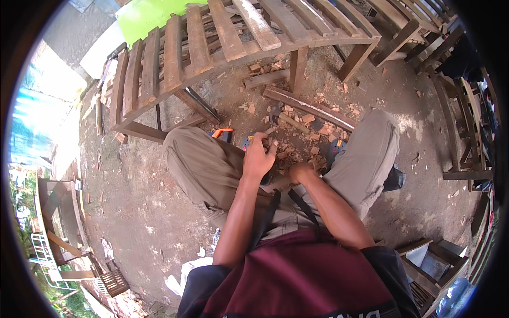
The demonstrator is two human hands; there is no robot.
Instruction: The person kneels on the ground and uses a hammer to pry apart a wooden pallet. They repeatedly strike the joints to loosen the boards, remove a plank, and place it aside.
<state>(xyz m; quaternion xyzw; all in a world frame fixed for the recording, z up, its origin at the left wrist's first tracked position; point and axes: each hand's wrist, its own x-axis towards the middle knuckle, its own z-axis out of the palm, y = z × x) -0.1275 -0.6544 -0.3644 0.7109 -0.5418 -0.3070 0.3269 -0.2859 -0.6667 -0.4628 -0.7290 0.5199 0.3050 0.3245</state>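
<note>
My left hand is raised between my knees, its fingers curled and its thumb bent in; a small dark thing seems to sit at the fingertips, too small to name. Lower and to the right, my right hand is closed with its fingers turned down and hidden. A pale brown wooden piece shows just below both hands, near my lap; whether the right hand grips it is unclear. Beyond the hands, a hammer with a wooden handle lies among wood chips. Left of it lies an orange-handled tool.
A wooden beam lies across the chips ahead. A curved slatted wooden bench stands over the far ground. More wooden furniture lines the right side, and a wooden frame is behind on the right. A green panel is at the back.
</note>
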